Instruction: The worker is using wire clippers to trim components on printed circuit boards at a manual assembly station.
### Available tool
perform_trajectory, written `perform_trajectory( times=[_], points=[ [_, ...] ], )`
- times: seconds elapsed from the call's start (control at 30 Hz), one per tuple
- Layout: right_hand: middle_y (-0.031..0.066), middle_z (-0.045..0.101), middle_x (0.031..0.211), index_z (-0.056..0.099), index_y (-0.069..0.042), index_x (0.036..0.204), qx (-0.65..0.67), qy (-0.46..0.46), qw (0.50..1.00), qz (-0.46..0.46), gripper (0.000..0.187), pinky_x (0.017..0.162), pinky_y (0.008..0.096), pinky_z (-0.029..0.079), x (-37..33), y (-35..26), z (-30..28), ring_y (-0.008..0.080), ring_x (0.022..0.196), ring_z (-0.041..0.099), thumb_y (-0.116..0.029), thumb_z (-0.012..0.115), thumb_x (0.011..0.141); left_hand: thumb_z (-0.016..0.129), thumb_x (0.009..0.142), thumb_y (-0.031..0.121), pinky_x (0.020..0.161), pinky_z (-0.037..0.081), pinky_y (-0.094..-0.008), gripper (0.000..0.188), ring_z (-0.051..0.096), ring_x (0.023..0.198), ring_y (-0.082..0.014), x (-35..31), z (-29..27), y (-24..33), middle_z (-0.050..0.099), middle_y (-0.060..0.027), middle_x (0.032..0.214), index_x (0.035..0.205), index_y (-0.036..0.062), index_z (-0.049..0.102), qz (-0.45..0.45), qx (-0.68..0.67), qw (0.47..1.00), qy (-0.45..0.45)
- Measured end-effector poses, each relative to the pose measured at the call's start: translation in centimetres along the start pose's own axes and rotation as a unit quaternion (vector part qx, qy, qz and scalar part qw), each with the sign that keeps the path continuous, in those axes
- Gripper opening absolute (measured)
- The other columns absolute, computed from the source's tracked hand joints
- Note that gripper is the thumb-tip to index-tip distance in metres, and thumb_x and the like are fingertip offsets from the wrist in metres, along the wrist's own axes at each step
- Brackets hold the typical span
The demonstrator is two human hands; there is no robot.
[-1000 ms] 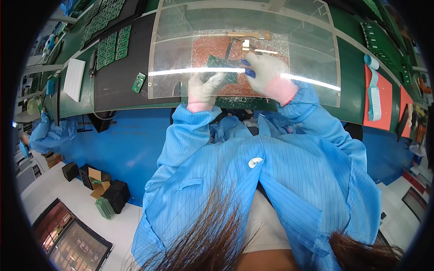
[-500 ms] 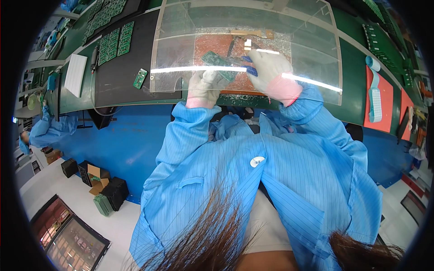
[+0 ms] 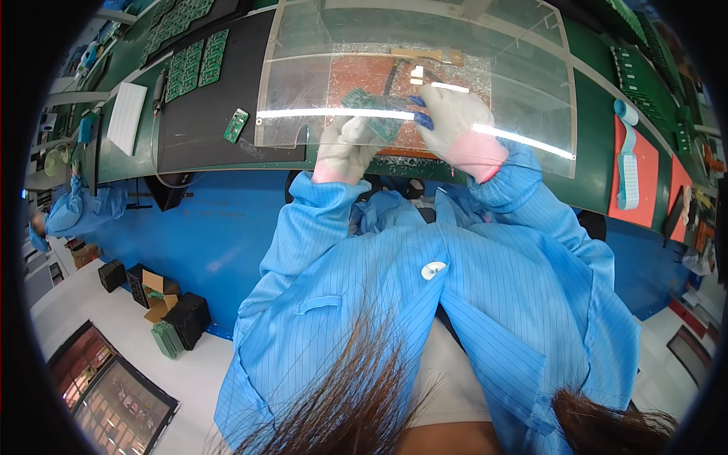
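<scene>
Both my hands wear white gloves and work under a clear plastic shield (image 3: 531,76). My left hand (image 3: 345,148) grips a small green circuit board (image 3: 368,114) from below. My right hand (image 3: 455,117) holds a blue-handled tool (image 3: 418,112) against the board's right side. Under the board lies a reddish-brown work mat (image 3: 356,72). My blue striped coat sleeves reach up from the lower edge.
A black mat (image 3: 197,121) on the left carries a loose small green board (image 3: 236,125) and rows of green boards (image 3: 196,62). A white pad (image 3: 127,117) lies further left. An orange mat (image 3: 644,174) with a light-blue strip (image 3: 628,171) sits on the right. Boxes (image 3: 163,303) stand on the floor. A person in blue (image 3: 72,208) is at far left.
Both hands and the green board have stayed under the shield, shifting only slightly; the right hand's tool stays at the board's edge.
</scene>
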State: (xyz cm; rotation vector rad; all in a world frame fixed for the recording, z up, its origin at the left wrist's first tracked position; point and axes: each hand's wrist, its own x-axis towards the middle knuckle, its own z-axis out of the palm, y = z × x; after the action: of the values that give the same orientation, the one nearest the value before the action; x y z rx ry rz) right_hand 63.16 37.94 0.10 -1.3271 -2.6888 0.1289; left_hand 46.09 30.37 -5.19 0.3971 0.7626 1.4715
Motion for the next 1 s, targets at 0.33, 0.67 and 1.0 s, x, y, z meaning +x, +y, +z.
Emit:
perform_trajectory(
  times=[0.33,0.67,1.0],
  points=[
    [0.0110,0.061,0.084,0.054,-0.008,0.099,0.137,-0.120,0.979,0.090,0.029,0.065,0.0356,0.045,-3.4,-0.3,-1.3,0.0289,0.072,0.058,-0.023,0.058,0.074,0.058,0.086,0.027,0.081,0.053,-0.0373,0.051,0.057,0.100,-0.0345,-4.7,-2.2,-2.1,0.052,-0.0186,0.113,0.127,0.0060,0.036,-0.078,-0.274,0.955,-0.080],
    [0.0101,0.062,0.087,0.053,-0.008,0.102,0.225,-0.130,0.966,0.001,0.029,0.068,0.0334,0.045,-6.2,-0.6,-0.6,0.0284,0.075,0.059,-0.021,0.055,0.075,0.061,0.083,0.032,0.072,0.055,-0.0344,0.053,0.060,0.092,-0.0293,-5.6,-1.5,-2.8,0.054,-0.0167,0.104,0.122,0.0053,0.037,-0.051,-0.106,0.993,-0.021],
    [0.0090,0.063,0.089,0.053,-0.008,0.107,0.176,-0.207,0.962,0.012,0.033,0.071,0.0332,0.046,-6.4,-0.6,-1.2,0.0283,0.079,0.060,-0.023,0.053,0.077,0.063,0.082,0.028,0.066,0.053,-0.0313,0.050,0.060,0.080,-0.0228,-3.5,-0.2,-2.6,0.055,-0.0135,0.097,0.119,0.0038,0.039,-0.022,-0.025,0.999,0.034]
  ],
)
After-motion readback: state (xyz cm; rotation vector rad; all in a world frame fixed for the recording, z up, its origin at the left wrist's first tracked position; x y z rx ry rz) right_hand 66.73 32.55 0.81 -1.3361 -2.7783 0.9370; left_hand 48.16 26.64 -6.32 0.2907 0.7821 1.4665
